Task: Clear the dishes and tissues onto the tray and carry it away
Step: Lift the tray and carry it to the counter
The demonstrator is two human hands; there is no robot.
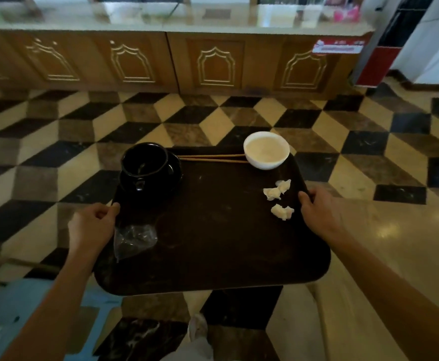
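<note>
A dark brown tray (213, 243) is held in the air above the tiled floor. My left hand (90, 227) grips its left edge and my right hand (319, 214) grips its right edge. A black pot (144, 168) stands on a black plate (175, 169) at the tray's far left. A white bowl (266, 149) sits at the far right, with two wooden chopsticks (213, 158) lying between pot and bowl. Crumpled white tissues (275, 191) (282, 211) lie near my right hand. A clear plastic wrapper (133, 239) lies by my left hand.
A long wooden counter (213, 61) with carved panels runs across the far side, a red and black cabinet (379, 61) at its right end. The floor (57, 152) is patterned in black, brown and cream tiles. My shoe (197, 327) shows below the tray.
</note>
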